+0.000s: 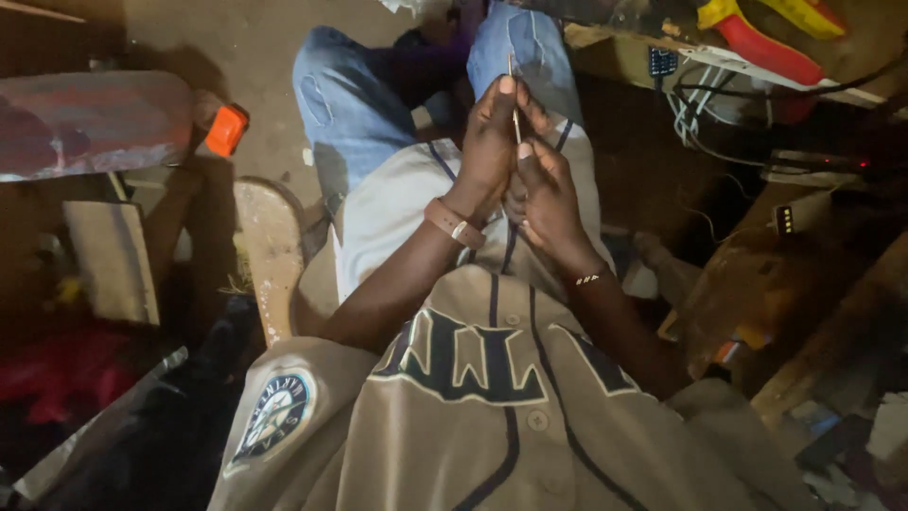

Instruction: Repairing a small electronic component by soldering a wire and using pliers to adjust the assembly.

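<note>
1. The left hand [487,142] and right hand [544,194] meet over the lap, above the jeans [350,104]
2. Both pinch a thin wire [514,99] with the fingertips
3. The wire looks light and stiff, and so thin it could slip or bend; holding it low near the middle seems best
4. It stands nearly upright, its long way running up and down, tip pointing away from the shirt [492,397]
</note>
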